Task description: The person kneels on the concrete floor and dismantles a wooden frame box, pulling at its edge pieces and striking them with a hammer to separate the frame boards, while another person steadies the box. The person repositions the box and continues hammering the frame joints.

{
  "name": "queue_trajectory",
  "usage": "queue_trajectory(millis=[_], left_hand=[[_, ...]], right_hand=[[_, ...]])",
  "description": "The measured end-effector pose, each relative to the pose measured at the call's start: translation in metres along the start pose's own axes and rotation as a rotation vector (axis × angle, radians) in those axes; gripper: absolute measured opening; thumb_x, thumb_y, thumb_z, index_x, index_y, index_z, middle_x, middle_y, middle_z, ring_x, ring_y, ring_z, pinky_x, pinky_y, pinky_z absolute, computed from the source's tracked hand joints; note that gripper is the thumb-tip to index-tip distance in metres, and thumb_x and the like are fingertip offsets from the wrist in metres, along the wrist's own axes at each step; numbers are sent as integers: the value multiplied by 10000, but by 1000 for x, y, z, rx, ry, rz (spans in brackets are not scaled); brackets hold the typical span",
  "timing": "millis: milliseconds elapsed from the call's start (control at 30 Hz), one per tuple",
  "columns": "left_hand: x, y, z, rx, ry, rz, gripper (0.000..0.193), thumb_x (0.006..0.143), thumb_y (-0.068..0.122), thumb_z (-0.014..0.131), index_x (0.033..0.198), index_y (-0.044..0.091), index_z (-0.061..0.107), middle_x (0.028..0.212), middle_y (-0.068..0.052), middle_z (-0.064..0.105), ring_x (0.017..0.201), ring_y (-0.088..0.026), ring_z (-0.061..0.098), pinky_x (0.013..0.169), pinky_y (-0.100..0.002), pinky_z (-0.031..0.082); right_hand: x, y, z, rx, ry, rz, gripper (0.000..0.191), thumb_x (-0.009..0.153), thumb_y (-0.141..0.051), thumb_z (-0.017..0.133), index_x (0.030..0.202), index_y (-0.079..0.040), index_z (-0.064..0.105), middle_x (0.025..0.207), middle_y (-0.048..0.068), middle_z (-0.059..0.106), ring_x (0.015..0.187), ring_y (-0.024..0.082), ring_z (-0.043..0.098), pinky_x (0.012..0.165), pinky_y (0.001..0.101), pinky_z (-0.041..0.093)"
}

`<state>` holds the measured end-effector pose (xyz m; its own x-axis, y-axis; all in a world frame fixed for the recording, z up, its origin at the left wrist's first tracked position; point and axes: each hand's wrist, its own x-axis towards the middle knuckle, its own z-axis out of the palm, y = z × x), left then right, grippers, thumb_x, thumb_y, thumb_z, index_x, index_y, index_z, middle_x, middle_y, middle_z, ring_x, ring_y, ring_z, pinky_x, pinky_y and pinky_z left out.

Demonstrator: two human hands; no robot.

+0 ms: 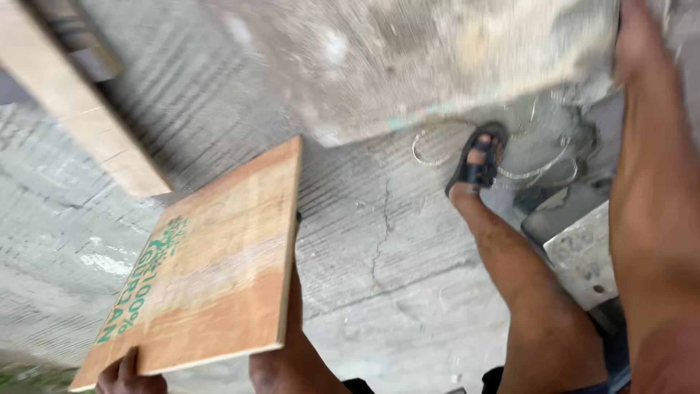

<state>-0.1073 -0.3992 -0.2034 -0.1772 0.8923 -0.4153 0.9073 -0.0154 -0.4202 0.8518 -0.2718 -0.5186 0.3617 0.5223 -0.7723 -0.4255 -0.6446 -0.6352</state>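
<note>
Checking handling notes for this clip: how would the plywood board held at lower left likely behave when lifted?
The plywood board looks flat and unbent though the left hand holds only its near edge, so probably stiff. Its thin edge suggests it is fairly light. Held at one end, it may tip.

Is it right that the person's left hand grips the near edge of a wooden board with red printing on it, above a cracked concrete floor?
Not quite: the printing is green, not red. The head view shows the left hand gripping the near edge of the wooden board, with green print along one side, above the cracked concrete floor.
</note>
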Motion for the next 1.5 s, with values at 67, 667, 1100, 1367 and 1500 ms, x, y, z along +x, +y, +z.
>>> queue_trajectory(millis=[67,667,1100,1367,1500], left_hand=[[-13,-3,-5,-40,53,-49,389,744,39,699,1097,179,785,1055,-33,710,1083,-288,676,903,-488,505],[7,-22,-19,-478,58,32,298,868,107,615,1107,221,750,1144,-14,703,1137,-253,625,1029,-562,386],[16,-54,-6,-575,-78,270,352,846,106,576,1167,185,696,1136,-27,688,1093,-265,621,890,-503,425],[17,-55,-11,-629,-179,311,384,898,96,549,1256,177,662,1248,-46,654,1203,-281,585,982,-505,439],[25,-49,-24,-563,-240,364,514,799,280,665,1295,147,642,1258,-96,632,1186,-331,564,946,-526,435]], right_hand=[[-69,-18,31,-277,-139,-46,529,1189,-380,419,1589,-45,503,1515,101,626,1339,226,637,1095,361,557],[-431,-3,318,-1020,-113,-501,773,860,-456,838,1348,68,547,1256,263,610,1178,331,571,995,418,481],[-485,21,434,-613,-345,-71,626,947,-423,675,1392,10,589,1221,108,683,1093,175,609,990,341,487],[-479,47,400,-850,-356,-164,675,916,-409,732,1391,35,555,1259,177,668,1156,271,632,991,390,481],[-484,46,404,-908,-309,-143,668,826,-383,805,1321,21,611,1204,204,687,1101,312,667,959,401,520]])
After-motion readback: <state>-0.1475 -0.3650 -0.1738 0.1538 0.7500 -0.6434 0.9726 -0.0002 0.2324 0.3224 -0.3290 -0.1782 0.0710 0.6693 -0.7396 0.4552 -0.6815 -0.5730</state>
